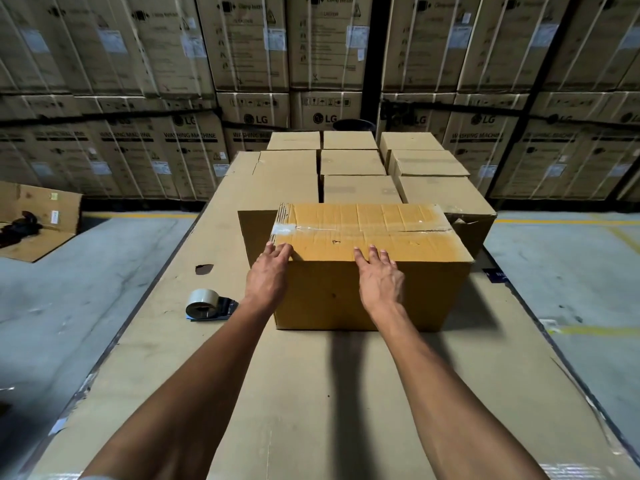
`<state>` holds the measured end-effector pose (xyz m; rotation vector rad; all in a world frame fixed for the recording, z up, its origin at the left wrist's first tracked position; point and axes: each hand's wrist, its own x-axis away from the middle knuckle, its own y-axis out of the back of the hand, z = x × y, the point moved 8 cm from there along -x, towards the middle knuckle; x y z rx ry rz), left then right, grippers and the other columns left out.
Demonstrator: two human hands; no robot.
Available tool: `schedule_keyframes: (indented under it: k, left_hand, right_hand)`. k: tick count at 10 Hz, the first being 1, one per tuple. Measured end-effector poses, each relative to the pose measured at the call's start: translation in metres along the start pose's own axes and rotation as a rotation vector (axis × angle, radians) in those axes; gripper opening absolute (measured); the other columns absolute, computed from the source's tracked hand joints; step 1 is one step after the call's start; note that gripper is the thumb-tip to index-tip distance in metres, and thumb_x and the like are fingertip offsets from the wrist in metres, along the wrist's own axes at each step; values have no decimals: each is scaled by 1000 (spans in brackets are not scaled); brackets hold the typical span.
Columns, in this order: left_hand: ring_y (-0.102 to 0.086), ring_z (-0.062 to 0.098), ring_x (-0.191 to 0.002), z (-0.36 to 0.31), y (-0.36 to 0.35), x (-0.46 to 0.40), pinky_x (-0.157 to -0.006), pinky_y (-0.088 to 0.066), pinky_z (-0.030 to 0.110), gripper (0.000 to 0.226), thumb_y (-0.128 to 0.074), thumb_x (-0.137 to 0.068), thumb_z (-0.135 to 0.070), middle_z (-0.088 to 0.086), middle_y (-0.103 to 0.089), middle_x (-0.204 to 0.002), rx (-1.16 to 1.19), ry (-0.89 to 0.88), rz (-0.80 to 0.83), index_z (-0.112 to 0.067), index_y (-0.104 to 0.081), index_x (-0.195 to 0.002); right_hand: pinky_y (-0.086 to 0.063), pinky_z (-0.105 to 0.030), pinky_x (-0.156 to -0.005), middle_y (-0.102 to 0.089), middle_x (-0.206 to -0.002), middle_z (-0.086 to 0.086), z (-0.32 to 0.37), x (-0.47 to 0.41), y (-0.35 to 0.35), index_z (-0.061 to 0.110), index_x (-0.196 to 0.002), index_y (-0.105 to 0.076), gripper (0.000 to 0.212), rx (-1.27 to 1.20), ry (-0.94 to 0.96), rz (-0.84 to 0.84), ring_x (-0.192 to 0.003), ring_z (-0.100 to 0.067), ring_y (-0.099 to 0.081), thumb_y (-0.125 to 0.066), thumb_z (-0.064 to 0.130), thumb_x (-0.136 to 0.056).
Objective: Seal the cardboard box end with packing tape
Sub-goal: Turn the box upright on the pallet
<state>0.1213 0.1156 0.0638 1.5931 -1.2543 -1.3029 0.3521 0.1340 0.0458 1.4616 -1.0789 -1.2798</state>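
Note:
A brown cardboard box (pixel 367 268) stands on the cardboard-covered table (pixel 311 393) in front of me. Its top flaps are closed, with clear tape along the middle seam, most visible at the left end. My left hand (pixel 268 275) rests flat on the box's near left top corner, fingers apart. My right hand (pixel 379 277) lies flat on the near top edge, fingers spread over the top. A tape dispenser (pixel 207 304) with a roll of clear tape lies on the table, left of the box and apart from both hands.
Several smaller closed cartons (pixel 360 164) are stacked behind the box at the table's far end. Large washing-machine cartons (pixel 194 140) form a wall behind. A flattened carton (pixel 38 220) lies on the concrete floor at the left. A hole (pixel 204 269) marks the table cover.

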Motion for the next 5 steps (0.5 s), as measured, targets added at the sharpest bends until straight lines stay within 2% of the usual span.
schedule_keyframes:
  k: [1, 2, 3, 4, 5]
  left_hand:
    - [-46, 41, -152, -4, -4, 2, -107, -57, 56, 61, -56, -97, 13, 14, -45, -168, -34, -10, 14, -15, -45, -150]
    - [-15, 40, -168, -3, -18, 4, -132, -30, 57, 75, -57, -99, 9, 13, -23, -180, -101, -28, 60, -13, -27, -165]
    - [2, 36, -169, -7, -26, 17, -135, -10, 56, 83, -53, -103, -1, 11, -4, -184, -139, -23, 137, -15, -10, -172]
    - [-4, 30, -170, -18, -18, 33, -136, -9, 55, 79, -54, -104, -11, 8, -8, -183, -92, -73, 149, -17, -14, -172]
    - [-18, 27, -168, -31, -1, 46, -136, -16, 51, 73, -57, -106, -16, 8, -23, -181, -41, -118, 110, -16, -22, -170]
  right_hand:
    - [-52, -42, -111, -11, -177, -10, -1, 5, 2, 34, -169, -6, 88, -12, -2, 6, -161, -33, -21, -50, -3, -103]
    - [-36, -46, -125, 1, -177, -10, -4, 11, 0, 31, -169, 2, 93, -55, 5, 16, -163, -33, -9, -53, -1, -102]
    - [-9, -53, -132, 10, -177, -12, -5, 20, -2, 28, -168, 10, 89, -79, 37, 102, -163, -33, 5, -53, 13, -106]
    - [5, -60, -129, 2, -177, -11, -9, 30, 6, 26, -169, 2, 76, -91, 25, 121, -163, -33, 4, -46, 34, -110]
    - [4, -61, -129, -7, -177, -12, -17, 42, 30, 22, -170, -8, 73, -124, -7, 69, -164, -31, -1, -44, 44, -110]
